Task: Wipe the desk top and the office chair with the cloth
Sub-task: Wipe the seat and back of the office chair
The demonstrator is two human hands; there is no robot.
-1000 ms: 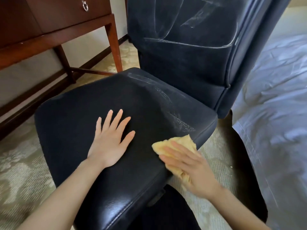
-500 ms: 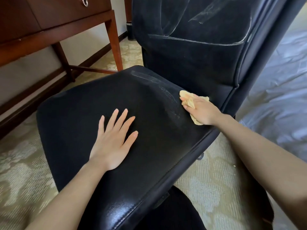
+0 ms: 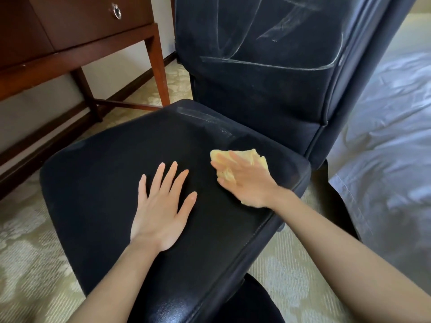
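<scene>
Right hand (image 3: 247,180) covers the bunched yellow cloth (image 3: 250,157), fingers spread, pressing it onto the chair seat (image 3: 105,183), right rear part; not clenched; left hand (image 3: 161,206) flat, released, bracing mid-seat; pale streak (image 3: 210,118) lies ahead-left of the cloth, along the rear edge; right hand nearer, forearm entering from the right.

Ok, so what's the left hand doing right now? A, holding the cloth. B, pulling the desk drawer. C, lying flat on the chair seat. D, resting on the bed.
C: the left hand lies flat with its fingers spread on the seat, while the right hand presses the cloth onto the seat.
</scene>
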